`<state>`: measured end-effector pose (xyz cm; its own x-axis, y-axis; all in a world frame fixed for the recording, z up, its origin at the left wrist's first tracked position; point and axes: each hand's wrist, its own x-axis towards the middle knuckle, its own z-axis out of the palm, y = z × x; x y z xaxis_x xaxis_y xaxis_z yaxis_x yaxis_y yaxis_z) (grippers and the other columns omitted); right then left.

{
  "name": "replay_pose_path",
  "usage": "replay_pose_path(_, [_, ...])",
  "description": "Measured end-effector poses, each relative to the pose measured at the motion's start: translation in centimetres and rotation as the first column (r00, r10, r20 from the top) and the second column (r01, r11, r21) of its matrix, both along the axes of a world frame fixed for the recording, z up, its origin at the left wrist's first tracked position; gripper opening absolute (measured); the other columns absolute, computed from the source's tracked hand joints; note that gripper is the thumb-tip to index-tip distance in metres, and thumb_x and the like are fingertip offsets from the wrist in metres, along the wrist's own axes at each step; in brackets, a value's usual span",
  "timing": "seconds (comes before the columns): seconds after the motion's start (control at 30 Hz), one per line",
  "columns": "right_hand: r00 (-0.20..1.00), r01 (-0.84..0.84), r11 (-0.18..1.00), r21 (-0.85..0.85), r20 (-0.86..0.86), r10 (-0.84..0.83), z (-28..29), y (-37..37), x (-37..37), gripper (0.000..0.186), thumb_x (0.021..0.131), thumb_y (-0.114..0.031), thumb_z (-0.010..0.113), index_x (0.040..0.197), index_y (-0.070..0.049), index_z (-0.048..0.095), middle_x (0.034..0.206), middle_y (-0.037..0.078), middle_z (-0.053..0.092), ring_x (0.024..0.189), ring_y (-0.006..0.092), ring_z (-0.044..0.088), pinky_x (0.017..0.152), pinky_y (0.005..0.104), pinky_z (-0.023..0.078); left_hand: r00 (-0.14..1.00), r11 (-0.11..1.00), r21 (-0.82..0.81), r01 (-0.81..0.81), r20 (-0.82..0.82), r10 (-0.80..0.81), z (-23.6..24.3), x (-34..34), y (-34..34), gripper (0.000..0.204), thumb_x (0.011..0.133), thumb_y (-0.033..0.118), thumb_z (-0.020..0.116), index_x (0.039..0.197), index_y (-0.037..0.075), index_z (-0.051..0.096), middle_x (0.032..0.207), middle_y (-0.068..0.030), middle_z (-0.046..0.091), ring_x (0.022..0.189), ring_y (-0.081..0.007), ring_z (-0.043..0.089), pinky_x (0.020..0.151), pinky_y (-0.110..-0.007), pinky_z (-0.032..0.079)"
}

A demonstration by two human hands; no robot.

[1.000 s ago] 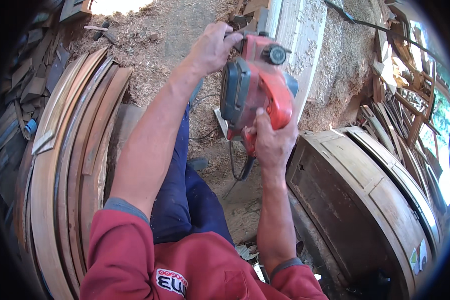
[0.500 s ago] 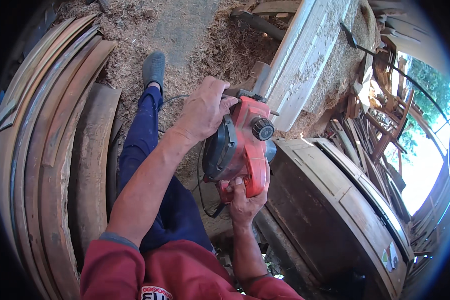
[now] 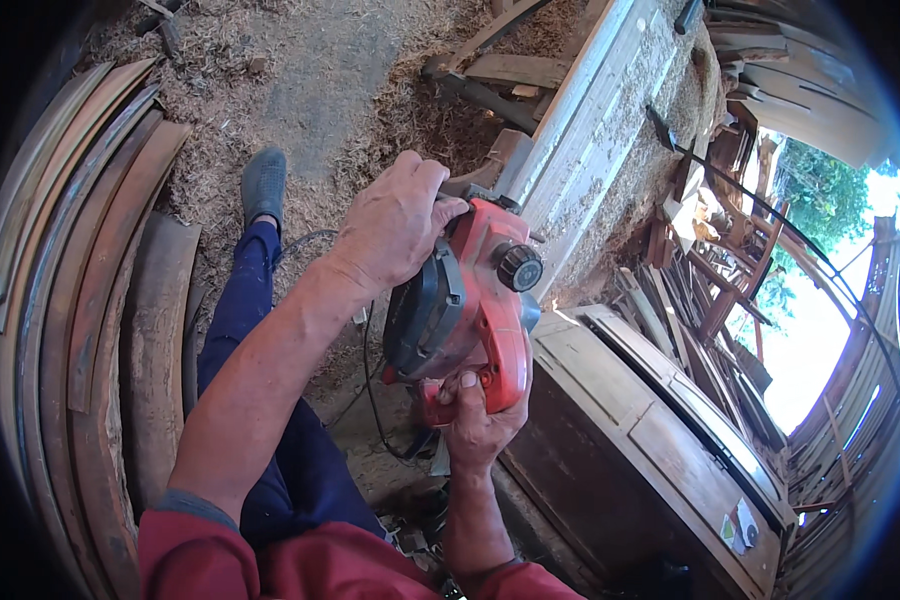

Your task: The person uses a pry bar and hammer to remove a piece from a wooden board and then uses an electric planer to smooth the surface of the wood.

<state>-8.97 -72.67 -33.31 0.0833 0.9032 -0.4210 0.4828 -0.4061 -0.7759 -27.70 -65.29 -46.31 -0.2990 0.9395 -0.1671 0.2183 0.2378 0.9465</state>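
Red and dark-grey electric planer (image 3: pixel 462 320) held in both hands at the near end of a long pale wooden board (image 3: pixel 573 165).
The right hand (image 3: pixel 484 425) closes around its red rear handle; the left hand (image 3: pixel 395 222) curls around its front; board contact is hidden. Brown panelled wooden cabinet (image 3: pixel 610 395) right, long brown planks (image 3: pixel 98 300) left.

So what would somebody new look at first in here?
Probably the big red and dark-grey power planer in the middle, with the left hand at its far end and the right hand around its rear handle. Next, the pale board above it, sprinkled with shavings, and the planks along the left.
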Motion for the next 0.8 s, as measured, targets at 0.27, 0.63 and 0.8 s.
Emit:
replay_pose_path(0.27, [0.995,-0.054,0.994,0.092,-0.077,0.062,-0.3,11.1,-5.8,0.056,0.088,0.004,0.057,0.142,0.004,0.045,0.096,0.009,0.063,0.059,0.0077,0.056,0.054,0.0232,0.05,0.993,1.0,0.008,-0.009,-0.117,0.01,-1.9,-3.8,10.6,0.037,0.096,0.031,0.059,0.115,-0.001,0.059,0.111,-0.0212,0.06,0.104,-0.0404,0.06,0.089,-0.045,0.048])
replay_pose_path(0.63, [0.984,-0.06,0.992,0.108,-0.16,0.077,-0.2,18.1,-8.4,0.011,0.089,-0.006,0.06,0.096,0.001,0.054,0.067,0.008,0.058,0.049,0.0155,0.055,0.046,0.0302,0.051,0.913,0.995,0.038,0.093,-0.402,-0.07,-0.7,-6.8,18.0,0.042,0.1,0.038,0.051,0.11,0.0,0.066,0.111,-0.0283,0.06,0.101,-0.0466,0.062,0.087,-0.052,0.051])
replay_pose_path(0.8, [0.994,-0.055,0.996,0.076,-0.092,0.062,0.0,9.0,-5.0,0.041,0.09,0.001,0.057,0.13,0.005,0.05,0.071,0.005,0.056,0.053,0.0097,0.054,0.051,0.0279,0.053,0.979,0.999,-0.01,-0.038,-0.201,0.035,-2.2,-2.1,8.7,0.037,0.099,0.036,0.056,0.115,0.002,0.058,0.114,-0.0227,0.058,0.106,-0.0431,0.06,0.091,-0.049,0.048])
